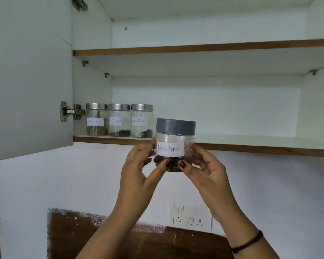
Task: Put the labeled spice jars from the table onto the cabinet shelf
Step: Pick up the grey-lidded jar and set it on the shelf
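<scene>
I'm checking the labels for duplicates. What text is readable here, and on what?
"Black Pepper": label on the held jar.
"Cloves": label on the middle shelf jar.
"Black Pepper": label on the right shelf jar, faint.
Label on the left shelf jar: too blurred to read.

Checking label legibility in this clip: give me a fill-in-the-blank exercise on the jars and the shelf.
1. The left hand and right hand hold a jar labeled ____.
2. Its lid is ____ in colour.
3. The silver-lidded jars on the lower shelf number ____.
4. The middle jar's label there reads ____.
Missing words: Black Pepper; grey; three; Cloves.
</scene>
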### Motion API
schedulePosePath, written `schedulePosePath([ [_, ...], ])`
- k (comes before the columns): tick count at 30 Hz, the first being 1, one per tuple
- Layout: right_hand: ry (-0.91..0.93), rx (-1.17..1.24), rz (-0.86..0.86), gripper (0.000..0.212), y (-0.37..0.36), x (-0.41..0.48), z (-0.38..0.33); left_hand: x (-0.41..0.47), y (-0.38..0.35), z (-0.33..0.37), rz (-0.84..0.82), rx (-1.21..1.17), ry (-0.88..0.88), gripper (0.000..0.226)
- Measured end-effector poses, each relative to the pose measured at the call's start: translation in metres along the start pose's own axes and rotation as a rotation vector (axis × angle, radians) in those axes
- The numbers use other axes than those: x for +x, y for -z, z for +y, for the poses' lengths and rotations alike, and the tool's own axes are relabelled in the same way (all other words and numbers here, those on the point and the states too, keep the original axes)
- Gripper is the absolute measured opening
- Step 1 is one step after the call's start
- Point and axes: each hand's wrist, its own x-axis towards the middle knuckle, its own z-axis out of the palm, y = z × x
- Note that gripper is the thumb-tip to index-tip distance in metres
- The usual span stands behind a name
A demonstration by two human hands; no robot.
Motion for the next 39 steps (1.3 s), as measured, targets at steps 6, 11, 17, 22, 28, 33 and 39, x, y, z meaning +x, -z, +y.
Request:
schedulePosePath([
  [6, 0.024, -0.16, 0.004, 0.075, 0.001, 0.049, -0.002, 0.044, -0.005, -0.018, -0.007, -0.025, -0.076, 0.057],
  [11, 0.045, -0.293, 0.023, 0.07, -0.005, 0.082, 0.002, 0.069, -0.012, -0.038, 0.048, -0.044, -0.054, 0.052],
  [17, 0.049, -0.459, -0.048, 0.07, -0.005, 0.112, 0.005, 0.085, -0.021, -0.061, 0.067, -0.044, -0.032, 0.053],
  [22, 0.001, -0.534, -0.142, 0.066, 0.0, 0.132, 0.006, 0.09, -0.026, -0.073, 0.086, -0.003, -0.01, 0.054],
  [28, -0.012, -0.618, -0.157, 0.064, 0.005, 0.149, 0.015, 0.096, -0.031, -0.079, 0.076, 0.214, -0.052, 0.059],
  [33, -0.077, -0.604, -0.146, 0.064, 0.012, 0.157, 0.022, 0.097, -0.034, -0.08, 0.031, 0.31, -0.09, 0.057],
  [39, -0.038, -0.669, -0.026, 0.028, 0.007, 0.16, 0.028, 0.098, -0.039, -0.083, 0.12, 0.231, -0.032, 0.056],
])
